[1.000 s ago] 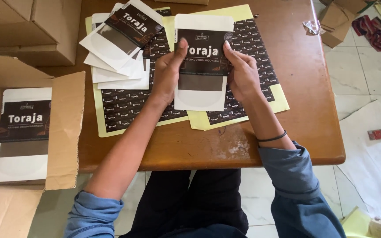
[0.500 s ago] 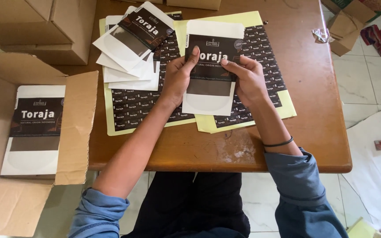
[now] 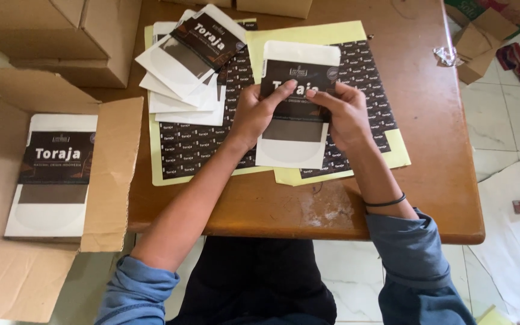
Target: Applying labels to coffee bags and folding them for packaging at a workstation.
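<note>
Holding a white pouch (image 3: pixel 298 114) with a dark label, both hands meet over the middle of the table (image 3: pixel 428 180). The left hand (image 3: pixel 260 114) takes its left edge, thumb laid across the label, fingers tucked under; its grip is pinched on the pouch. The right hand (image 3: pixel 341 114) takes the right edge the same way, fingertips curled onto the label, grip also pressed on the pouch. The pouch sits just above two yellow-backed sheets of small dark stickers (image 3: pixel 194 150), which lie flat on the table and overlap. A fanned stack of more pouches (image 3: pixel 188 66) rests on the sheets' upper left, just beside the left hand. At the left, off the table's edge, an open cardboard box (image 3: pixel 109 174) holds another labelled pouch (image 3: pixel 52 174) lying flat. A black band (image 3: pixel 386 201) circles the right wrist. Blue sleeves (image 3: pixel 416 259) are pushed up both forearms.
</note>
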